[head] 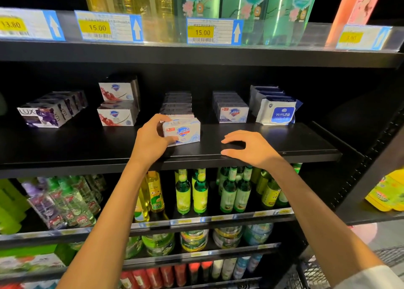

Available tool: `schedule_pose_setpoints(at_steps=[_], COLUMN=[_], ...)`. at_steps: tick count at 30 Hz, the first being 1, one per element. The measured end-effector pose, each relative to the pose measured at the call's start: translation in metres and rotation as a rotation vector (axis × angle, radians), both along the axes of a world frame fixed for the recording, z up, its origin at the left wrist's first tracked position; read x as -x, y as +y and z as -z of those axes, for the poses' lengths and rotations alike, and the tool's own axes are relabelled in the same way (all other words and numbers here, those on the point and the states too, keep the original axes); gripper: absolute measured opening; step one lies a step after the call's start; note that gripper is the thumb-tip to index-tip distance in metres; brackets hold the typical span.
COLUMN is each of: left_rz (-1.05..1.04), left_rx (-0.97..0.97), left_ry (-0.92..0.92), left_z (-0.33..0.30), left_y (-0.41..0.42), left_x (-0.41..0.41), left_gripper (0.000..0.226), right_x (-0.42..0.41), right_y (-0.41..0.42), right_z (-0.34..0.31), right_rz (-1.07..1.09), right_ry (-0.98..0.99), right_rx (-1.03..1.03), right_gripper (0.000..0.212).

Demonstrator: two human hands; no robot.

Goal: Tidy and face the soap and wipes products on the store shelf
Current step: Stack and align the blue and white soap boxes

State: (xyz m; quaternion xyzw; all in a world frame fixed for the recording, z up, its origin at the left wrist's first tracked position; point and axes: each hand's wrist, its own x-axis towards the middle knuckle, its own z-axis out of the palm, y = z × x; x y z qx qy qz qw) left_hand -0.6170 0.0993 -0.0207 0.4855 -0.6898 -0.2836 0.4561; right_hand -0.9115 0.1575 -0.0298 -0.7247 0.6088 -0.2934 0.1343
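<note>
Soap box point(182, 132) gripped by left hand point(153, 135) on shelf point(87, 144); right hand point(247, 148), at 3 o'clock, rests relaxed, empty.

Black shelf point(87, 149), front part bare. On it, left to right: row of Lux boxes point(47, 114), angled; red-and-white soap boxes point(117, 115), stacked two high; row of blue soap boxes point(178, 105), its front box point(183, 132) pulled forward and skewed, held by the left hand point(153, 135); second blue soap row point(231, 111); wipes packs point(276, 111), upright. Right hand point(247, 148) rests on the shelf's front edge.
</note>
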Motion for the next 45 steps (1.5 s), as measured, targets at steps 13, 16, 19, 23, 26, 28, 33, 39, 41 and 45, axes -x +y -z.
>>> schedule_pose_setpoints(at_steps=[13,16,19,23,26,28,33,39,41,45], left_rz=[-0.096,0.125,0.253,0.217,0.2,0.199,0.196,0.194,0.189,0.192], left_rx=[0.458,0.449,0.379,0.387,0.403,0.399,0.405,0.384,0.378,0.366], left_ry=[-0.251,-0.395,-0.528,-0.625,-0.601,-0.597,-0.588,-0.577,-0.574,-0.544], left_z=[0.02,0.026,0.03,0.036,0.039,0.04,0.042,0.041,0.04,0.039], left_y=[0.046,0.05,0.046,0.04,0.037,0.037,0.035,0.035,0.036,0.037], left_x=[0.002,0.018,0.03,0.032,0.029,0.029,0.029,0.03,0.03,0.03], left_gripper=[0.034,0.037,0.049,0.045,0.042,0.041,0.041,0.041,0.04,0.041], right_x=[0.008,0.016,0.021,0.026,0.024,0.021,0.019,0.022,0.021,0.019], right_y=[-0.024,-0.047,-0.067,-0.088,-0.1,-0.103,-0.102,-0.086,-0.076,-0.051], right_z=[-0.011,-0.019,-0.026,-0.024,-0.022,-0.022,-0.018,-0.017,-0.016,-0.012], right_rz=[0.199,0.342,0.47,0.498,0.522,0.541,0.56,0.534,0.489,0.404], right_ry=[-0.251,-0.21,-0.165,-0.14,-0.168,-0.194,-0.268,-0.325,-0.419,-0.606], right_rx=[0.137,0.17,0.138,0.106,0.029,0.01,0.09,0.061,0.088,0.119], right_gripper=[0.032,0.04,0.049,0.06,0.05,0.047,0.05,0.046,0.032,0.038])
